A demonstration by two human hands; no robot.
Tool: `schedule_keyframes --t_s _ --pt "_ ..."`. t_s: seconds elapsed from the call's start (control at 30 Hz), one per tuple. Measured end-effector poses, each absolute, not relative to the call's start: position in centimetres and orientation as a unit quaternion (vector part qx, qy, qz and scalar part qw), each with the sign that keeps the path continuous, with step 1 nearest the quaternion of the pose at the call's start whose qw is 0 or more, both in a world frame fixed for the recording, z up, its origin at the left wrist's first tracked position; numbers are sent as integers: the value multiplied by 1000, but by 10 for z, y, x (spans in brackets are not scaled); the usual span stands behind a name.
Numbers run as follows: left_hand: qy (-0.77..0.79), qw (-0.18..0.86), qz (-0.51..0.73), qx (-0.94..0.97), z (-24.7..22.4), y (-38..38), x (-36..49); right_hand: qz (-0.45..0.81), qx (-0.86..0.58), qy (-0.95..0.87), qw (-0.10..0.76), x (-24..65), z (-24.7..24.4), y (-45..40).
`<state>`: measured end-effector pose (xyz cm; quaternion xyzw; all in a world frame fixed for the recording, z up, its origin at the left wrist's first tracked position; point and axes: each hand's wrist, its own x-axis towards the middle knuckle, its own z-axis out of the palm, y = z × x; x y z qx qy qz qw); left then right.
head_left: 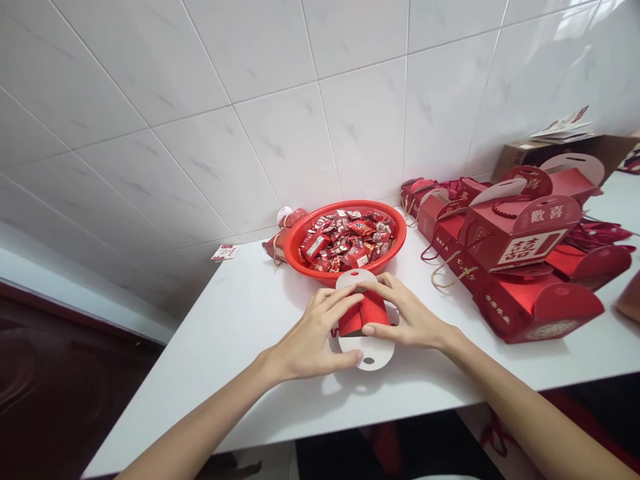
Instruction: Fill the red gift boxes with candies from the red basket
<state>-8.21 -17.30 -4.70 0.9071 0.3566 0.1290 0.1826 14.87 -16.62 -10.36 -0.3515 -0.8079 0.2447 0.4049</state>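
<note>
Both hands hold a small red gift box (371, 313) near the front edge of the white table (240, 360). The left hand (320, 330) lies along its left side, fingers on the top and thumb on the lower white flap; the right hand (407, 313) curls around the right side, fingers narrowed on the box. Just beyond the box, a red plastic basket (290, 250) holds red-wrapped candies (345, 240). To the right, red gift boxes (520, 233) lie stacked, the upper one with a twisted cord. Behind them is a cardboard box (515, 157), near the tiled wall (360, 120).
</note>
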Motion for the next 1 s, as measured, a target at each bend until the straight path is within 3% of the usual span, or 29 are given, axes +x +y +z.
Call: schedule_keyframes --t_s 0.37,0.63,1.0 --pt "338 168 97 921 -38 -167 -86 220 -361 -847 324 151 -87 -165" --pt "308 227 125 915 -45 -165 -84 338 -293 -787 424 148 -78 -169" --pt "283 234 115 923 -50 -170 -79 364 -319 -737 472 146 -76 -171"
